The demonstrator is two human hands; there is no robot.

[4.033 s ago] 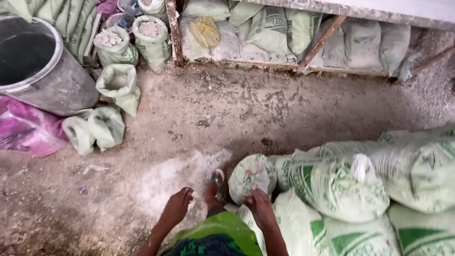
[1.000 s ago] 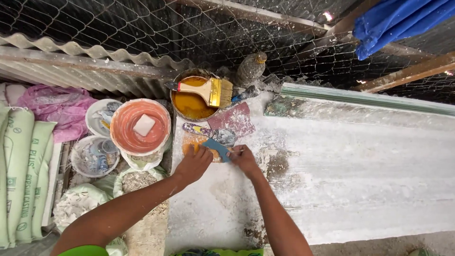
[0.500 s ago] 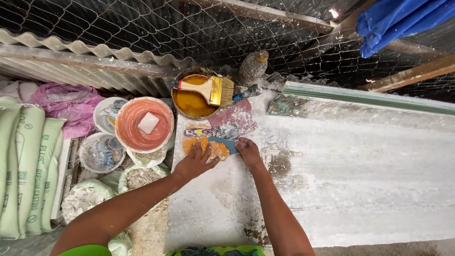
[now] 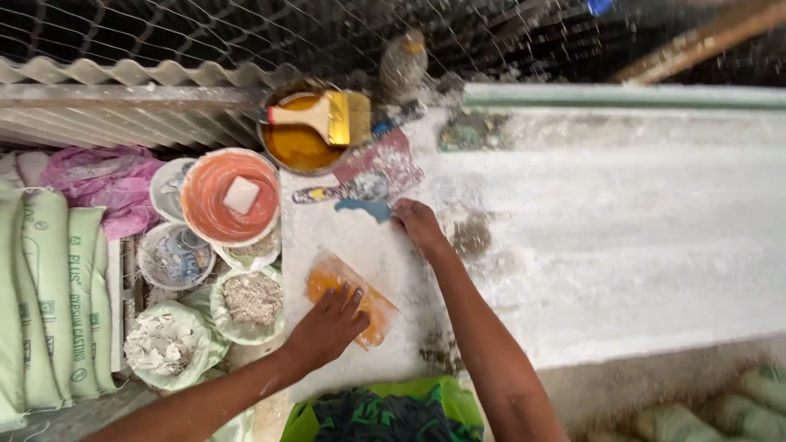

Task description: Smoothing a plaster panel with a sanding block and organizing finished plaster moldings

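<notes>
Left hand (image 4: 332, 327) spread flat on orange sheet (image 4: 350, 297) on white surface (image 4: 573, 245); right hand (image 4: 419, 225) pinching blue scraper (image 4: 364, 209).

A slab (image 4: 573, 245) fills the centre and right of the frame; near its lower left edge the left hand (image 4: 327, 327) lies on a flat sheet (image 4: 352, 296), and above it, at centre, the right hand (image 4: 419, 225) touches a scraper (image 4: 364, 208). Further up, at the slab's top left corner, a brush (image 4: 323, 116) lies across a can (image 4: 296, 143), with a bottle (image 4: 403, 64) to its right against the wire mesh (image 4: 205, 33). Left of the slab sit a bowl (image 4: 229, 200) holding a small block (image 4: 241, 195), open bags of powder (image 4: 250, 299) below it, and stacked sacks (image 4: 49, 295) along the left edge.
</notes>
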